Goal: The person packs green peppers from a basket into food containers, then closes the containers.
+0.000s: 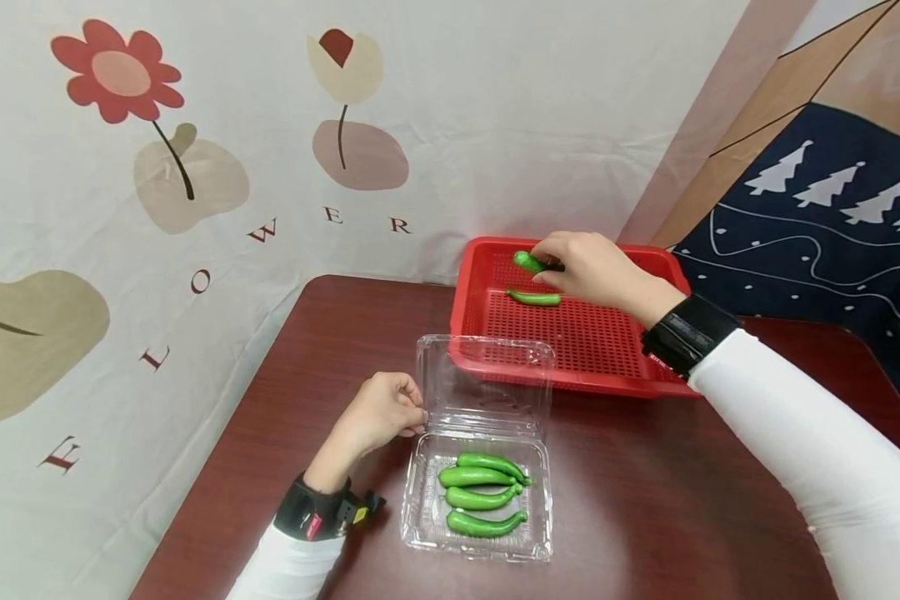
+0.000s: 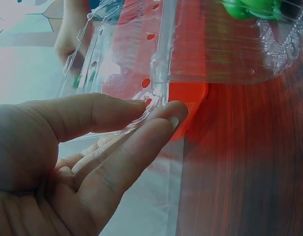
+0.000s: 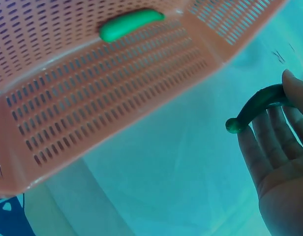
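My right hand (image 1: 588, 271) holds a green chili pepper (image 1: 527, 262) over the far side of the red basket (image 1: 487, 364). In the right wrist view this pepper (image 3: 259, 102) is curved, pinched between thumb and fingers. Another green pepper (image 1: 534, 298) lies on the basket floor. My left hand (image 1: 378, 412) pinches the clear plastic box (image 1: 414, 500) at its left edge, by the hinge. The box's lid (image 1: 487, 379) stands raised, its upper edge in front of the basket. Several green peppers (image 1: 480, 477) lie side by side in the box's lower half.
Everything stands on a dark reddish-brown table (image 1: 645, 500). Behind it hangs a pale cloth (image 1: 495, 125) printed with flowers and letters. A dark blue cloth with white trees (image 1: 817, 208) hangs at the right. The basket's raised rim surrounds its slotted floor.
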Demonstrator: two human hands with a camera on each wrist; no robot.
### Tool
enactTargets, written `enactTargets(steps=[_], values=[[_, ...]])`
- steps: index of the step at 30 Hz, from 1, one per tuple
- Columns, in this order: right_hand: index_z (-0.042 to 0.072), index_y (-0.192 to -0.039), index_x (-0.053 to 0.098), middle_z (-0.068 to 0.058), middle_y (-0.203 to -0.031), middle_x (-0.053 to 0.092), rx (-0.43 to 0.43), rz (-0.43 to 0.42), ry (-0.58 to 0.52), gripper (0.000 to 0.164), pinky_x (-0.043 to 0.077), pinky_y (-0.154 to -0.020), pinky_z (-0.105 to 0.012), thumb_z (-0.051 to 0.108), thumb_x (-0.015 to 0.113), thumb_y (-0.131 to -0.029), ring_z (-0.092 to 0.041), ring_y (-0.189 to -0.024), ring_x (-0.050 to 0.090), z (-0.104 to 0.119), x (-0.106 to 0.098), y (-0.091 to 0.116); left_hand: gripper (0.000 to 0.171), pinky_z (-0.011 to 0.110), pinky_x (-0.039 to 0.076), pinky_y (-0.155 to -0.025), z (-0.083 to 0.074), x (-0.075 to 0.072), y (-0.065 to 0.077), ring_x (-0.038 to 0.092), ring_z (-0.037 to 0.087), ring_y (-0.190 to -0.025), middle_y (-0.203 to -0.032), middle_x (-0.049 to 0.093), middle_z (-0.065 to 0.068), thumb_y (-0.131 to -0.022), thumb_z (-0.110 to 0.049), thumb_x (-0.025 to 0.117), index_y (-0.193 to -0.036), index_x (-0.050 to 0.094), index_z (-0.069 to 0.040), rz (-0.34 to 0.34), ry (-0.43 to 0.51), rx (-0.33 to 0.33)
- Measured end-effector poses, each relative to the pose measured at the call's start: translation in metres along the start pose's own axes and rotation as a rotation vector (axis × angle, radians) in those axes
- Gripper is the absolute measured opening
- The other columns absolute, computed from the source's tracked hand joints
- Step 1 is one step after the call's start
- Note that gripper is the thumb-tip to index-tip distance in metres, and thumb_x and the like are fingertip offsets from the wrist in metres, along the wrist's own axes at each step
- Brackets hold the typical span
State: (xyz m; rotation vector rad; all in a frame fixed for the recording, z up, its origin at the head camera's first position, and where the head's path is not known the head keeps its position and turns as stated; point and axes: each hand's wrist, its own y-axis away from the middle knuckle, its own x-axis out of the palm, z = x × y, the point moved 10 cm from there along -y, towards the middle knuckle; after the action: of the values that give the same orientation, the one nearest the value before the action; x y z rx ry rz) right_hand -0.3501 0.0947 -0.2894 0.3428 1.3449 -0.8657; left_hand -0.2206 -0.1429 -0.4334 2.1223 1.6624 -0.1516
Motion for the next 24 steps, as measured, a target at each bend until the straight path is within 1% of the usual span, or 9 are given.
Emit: enactTargets(steps=[4,8,12,18,24], values=[[0.004,-0.116,0.075,-0.009,-0.104,0.071,0.008,-0.076,0.002,0.028,0.056,-0.077,-0.043,0.013,0.083,-0.091,-0.025,-0.089,0.064,0.005,-0.018,0.010,0.017,0.042,0.067,-0.065,0.001,0.000,0.000,0.072,0.021,-0.064,-0.073,0.074,0.015,-0.083,0.014,0.072,-0.084,0.059,0.003,-0.002,-0.005,-0.008],[0.006,-0.119,0.075,-0.007,-0.106,0.071,0.012,-0.118,-0.008,0.029,0.054,-0.073,-0.041,0.013,0.082,-0.091,-0.023,-0.088,0.063,0.011,-0.028,0.021,0.017,0.041,0.067,-0.066,0.001,0.000,0.001,0.072,0.021,-0.064,-0.075,0.074,0.017,-0.083,0.014,0.072,-0.084,0.059,0.003,-0.001,-0.002,-0.014],[0.007,-0.119,0.076,-0.006,-0.103,0.072,0.012,-0.139,-0.013,0.031,0.053,-0.069,-0.039,0.012,0.084,-0.090,-0.020,-0.084,0.062,0.017,-0.032,0.030,0.017,0.042,0.067,-0.066,0.001,0.001,0.000,0.073,0.021,-0.065,-0.077,0.074,0.019,-0.083,0.015,0.071,-0.085,0.059,0.003,0.002,0.002,-0.013],[0.006,-0.116,0.078,-0.006,-0.099,0.076,0.039,-0.154,-0.052,0.032,0.060,-0.074,-0.040,0.011,0.088,-0.085,-0.019,-0.085,0.067,0.025,-0.033,0.041,0.017,0.043,0.067,-0.066,0.001,0.002,0.000,0.072,0.021,-0.064,-0.077,0.074,0.020,-0.083,0.015,0.071,-0.085,0.059,0.003,0.005,0.002,-0.013],[0.008,-0.111,0.077,-0.003,-0.095,0.074,-0.018,-0.216,-0.065,0.030,0.059,-0.073,-0.040,0.011,0.089,-0.084,-0.017,-0.083,0.066,0.040,-0.035,0.055,0.017,0.043,0.067,-0.067,0.000,0.002,0.000,0.072,0.021,-0.064,-0.076,0.074,0.019,-0.083,0.014,0.072,-0.085,0.060,0.003,0.004,0.005,-0.008]])
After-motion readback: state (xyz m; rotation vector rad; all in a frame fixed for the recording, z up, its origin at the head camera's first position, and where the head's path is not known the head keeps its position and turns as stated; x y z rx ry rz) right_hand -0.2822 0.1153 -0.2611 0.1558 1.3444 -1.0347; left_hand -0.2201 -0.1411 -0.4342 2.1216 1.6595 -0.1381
